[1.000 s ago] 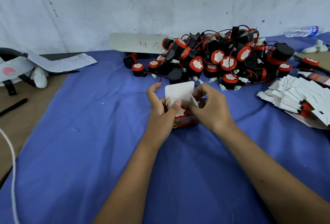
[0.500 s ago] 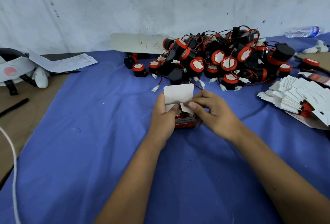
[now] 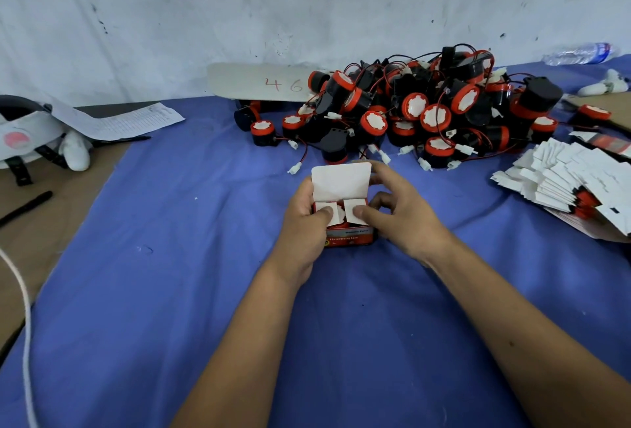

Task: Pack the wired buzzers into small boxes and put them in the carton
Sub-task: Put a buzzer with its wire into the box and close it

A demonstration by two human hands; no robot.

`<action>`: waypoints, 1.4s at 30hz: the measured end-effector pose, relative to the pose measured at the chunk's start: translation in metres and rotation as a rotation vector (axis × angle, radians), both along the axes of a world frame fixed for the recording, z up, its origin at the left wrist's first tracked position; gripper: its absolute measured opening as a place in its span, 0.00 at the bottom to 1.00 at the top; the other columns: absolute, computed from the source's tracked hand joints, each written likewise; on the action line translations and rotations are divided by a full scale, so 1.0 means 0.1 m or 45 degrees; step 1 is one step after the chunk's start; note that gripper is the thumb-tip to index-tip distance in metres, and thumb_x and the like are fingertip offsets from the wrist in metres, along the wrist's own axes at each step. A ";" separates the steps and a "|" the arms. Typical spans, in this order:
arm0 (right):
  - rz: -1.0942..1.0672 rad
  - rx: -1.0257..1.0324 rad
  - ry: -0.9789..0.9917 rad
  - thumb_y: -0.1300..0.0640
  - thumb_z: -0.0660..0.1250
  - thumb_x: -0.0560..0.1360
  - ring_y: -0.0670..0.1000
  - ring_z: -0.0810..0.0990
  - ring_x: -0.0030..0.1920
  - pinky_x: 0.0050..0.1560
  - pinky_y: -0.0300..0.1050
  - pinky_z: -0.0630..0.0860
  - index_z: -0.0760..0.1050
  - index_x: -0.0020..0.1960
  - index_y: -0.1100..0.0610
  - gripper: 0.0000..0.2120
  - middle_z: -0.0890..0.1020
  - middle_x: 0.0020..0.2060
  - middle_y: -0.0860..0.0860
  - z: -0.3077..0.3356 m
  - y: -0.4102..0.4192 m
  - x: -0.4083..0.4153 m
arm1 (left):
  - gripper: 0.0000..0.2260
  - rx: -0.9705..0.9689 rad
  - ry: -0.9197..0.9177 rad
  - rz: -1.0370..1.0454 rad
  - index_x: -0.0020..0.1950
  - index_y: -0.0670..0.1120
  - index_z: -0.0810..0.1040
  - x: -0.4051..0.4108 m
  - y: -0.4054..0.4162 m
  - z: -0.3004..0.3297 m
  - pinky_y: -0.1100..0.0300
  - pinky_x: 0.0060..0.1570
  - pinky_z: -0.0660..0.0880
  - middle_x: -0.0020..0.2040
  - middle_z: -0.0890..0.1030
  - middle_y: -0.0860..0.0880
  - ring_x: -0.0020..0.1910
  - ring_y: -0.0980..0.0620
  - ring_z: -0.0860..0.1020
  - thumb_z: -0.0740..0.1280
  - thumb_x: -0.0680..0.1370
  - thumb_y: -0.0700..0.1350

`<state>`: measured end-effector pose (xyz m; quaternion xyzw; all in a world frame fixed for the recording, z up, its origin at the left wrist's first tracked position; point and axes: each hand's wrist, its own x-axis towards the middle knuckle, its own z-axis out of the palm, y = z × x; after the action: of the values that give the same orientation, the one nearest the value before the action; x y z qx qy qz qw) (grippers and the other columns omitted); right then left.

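A small red box (image 3: 351,240) sits on the blue cloth (image 3: 170,274) in the middle of the table, held between both hands. The left hand (image 3: 305,223) wraps its left side, with the thumb pressing one white side flap down over the opening. The right hand (image 3: 399,219) grips the right side, its thumb pressing the other side flap flat. The two flaps lie side by side, almost meeting, and a bit of red and white shows beneath them, probably a buzzer inside, though it is mostly covered. The box's white lid flap (image 3: 341,180) stands upright at the back, not yet folded down.

Just behind the box lies a heap of black and red buzzers (image 3: 426,110) with red wires and white plugs. A stack of flat unfolded boxes (image 3: 563,182) rests to the right. A grey board marked "46" (image 3: 259,83) leans behind the heap by the wall. At the far left are a printed sheet (image 3: 129,120) and a black pen (image 3: 25,204).
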<state>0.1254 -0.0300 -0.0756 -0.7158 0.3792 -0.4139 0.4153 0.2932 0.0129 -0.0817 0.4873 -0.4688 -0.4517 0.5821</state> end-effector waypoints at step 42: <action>0.054 -0.662 0.456 0.44 0.74 0.74 0.45 0.82 0.56 0.55 0.49 0.80 0.84 0.61 0.54 0.19 0.83 0.57 0.46 -0.02 0.10 -0.02 | 0.09 0.095 -0.296 -0.130 0.55 0.49 0.87 0.37 0.04 0.08 0.63 0.47 0.80 0.50 0.88 0.51 0.50 0.54 0.86 0.68 0.83 0.39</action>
<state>0.1239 -0.0197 -0.0779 -0.8672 0.3128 -0.3557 0.1534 0.3299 0.0168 -0.0736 0.5331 -0.5402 -0.4385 0.4814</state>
